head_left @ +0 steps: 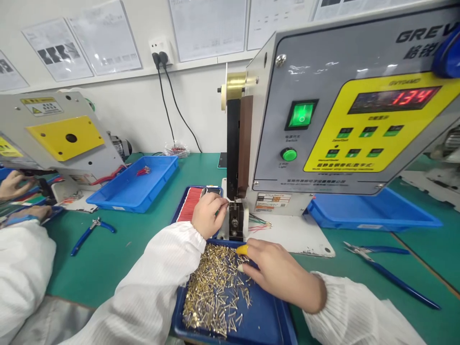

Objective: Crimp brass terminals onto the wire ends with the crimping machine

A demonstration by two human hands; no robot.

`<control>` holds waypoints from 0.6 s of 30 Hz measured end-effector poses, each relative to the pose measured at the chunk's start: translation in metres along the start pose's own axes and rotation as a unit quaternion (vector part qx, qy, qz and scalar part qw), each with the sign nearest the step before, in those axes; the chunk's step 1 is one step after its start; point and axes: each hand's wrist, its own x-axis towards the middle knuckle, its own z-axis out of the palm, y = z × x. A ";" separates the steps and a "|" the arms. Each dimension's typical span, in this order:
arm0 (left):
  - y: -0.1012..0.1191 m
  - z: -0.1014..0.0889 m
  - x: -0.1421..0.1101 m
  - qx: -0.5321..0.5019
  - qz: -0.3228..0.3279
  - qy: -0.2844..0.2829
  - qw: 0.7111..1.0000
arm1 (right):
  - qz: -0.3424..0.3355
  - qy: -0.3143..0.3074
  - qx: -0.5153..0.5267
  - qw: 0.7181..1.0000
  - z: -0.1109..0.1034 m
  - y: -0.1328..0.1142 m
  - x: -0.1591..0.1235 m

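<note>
Left hand [208,215] being positioned at the machine's die [235,222].
Metal pins [210,287] in the tray [268,314] are being reached over by the right hand [282,270]; neither grip can be told; fingertip clearance is seemingly being demanded.

One head view looks forward and down over the table [136,254], close to the machine [266,143]. The wall [204,110] rises beyond.

My parts tray [264,314] sits before the crimping machine [273,143] on the bench [143,254], pliers [391,275] right, cutters [92,232] left.
</note>
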 end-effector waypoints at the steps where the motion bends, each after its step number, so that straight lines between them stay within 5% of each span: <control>1: 0.000 0.000 0.000 0.000 -0.001 0.004 1.000 | 0.000 0.002 0.007 1.000 0.001 0.001 0.001; 18: -0.008 -0.005 0.002 0.018 -0.052 0.039 0.998 | 0.015 -0.009 0.061 0.998 0.006 0.006 0.002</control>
